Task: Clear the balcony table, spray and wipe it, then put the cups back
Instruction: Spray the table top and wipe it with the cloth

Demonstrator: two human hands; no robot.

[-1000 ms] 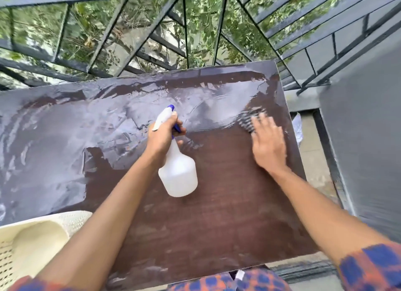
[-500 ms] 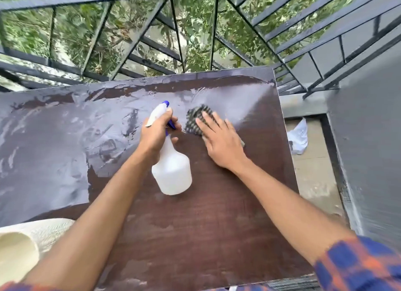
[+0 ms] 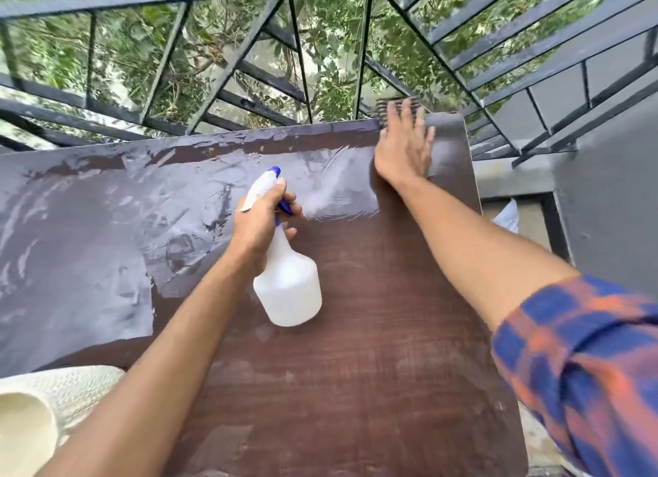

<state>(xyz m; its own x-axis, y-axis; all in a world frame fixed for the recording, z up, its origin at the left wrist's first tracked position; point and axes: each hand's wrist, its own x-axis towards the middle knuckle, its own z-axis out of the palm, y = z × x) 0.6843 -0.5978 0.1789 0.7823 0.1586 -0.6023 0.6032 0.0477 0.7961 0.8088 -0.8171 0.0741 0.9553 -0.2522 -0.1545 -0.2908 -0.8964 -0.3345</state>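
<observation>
The dark brown balcony table fills the view, with a wet grey sheen over its left and far parts. My left hand grips the neck of a white spray bottle with a blue trigger, held over the table's middle. My right hand lies flat at the far right corner, pressing a dark checked cloth whose edge pokes out past my fingertips at the table's far edge. No cups are in view.
A black metal railing runs close behind the table, with green foliage beyond. A cream plastic chair sits at the near left. A white bag lies on the floor right of the table, beside a grey wall.
My right hand has swept the cloth from the table's middle, beside the bottle, out to the far right corner. The left hand and bottle have stayed in about the same spot.
</observation>
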